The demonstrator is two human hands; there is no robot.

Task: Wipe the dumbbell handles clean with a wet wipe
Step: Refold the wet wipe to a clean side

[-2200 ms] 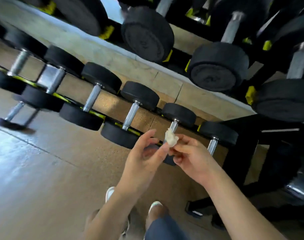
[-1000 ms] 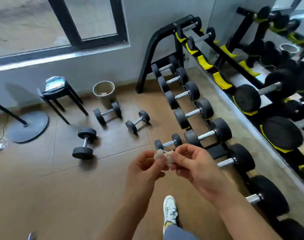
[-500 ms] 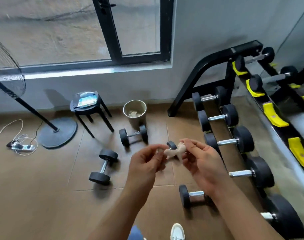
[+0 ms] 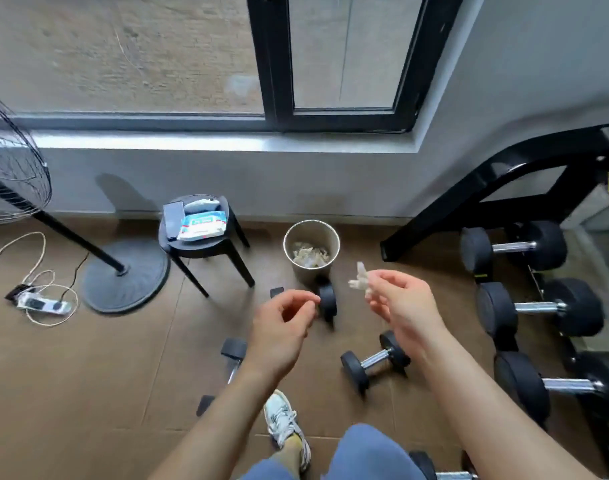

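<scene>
Right hand (image 4: pixel 396 303) is pinching the crumpled white wet wipe (image 4: pixel 360 277) at its fingertips, holding it just right of the round steel waste bin (image 4: pixel 308 274). Left hand (image 4: pixel 282 327) is hanging loosely curled, empty, nearer us than the bin. Right hand's looking closest for a drop.

2 hands (image 4: pixel 282 329) (image 4: pixel 401 306), 1 wipe (image 4: pixel 360 280), 1 bin (image 4: pixel 308 274)

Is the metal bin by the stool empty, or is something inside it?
Not empty: crumpled pale scraps lie inside the metal bin, well below its rim.
</scene>
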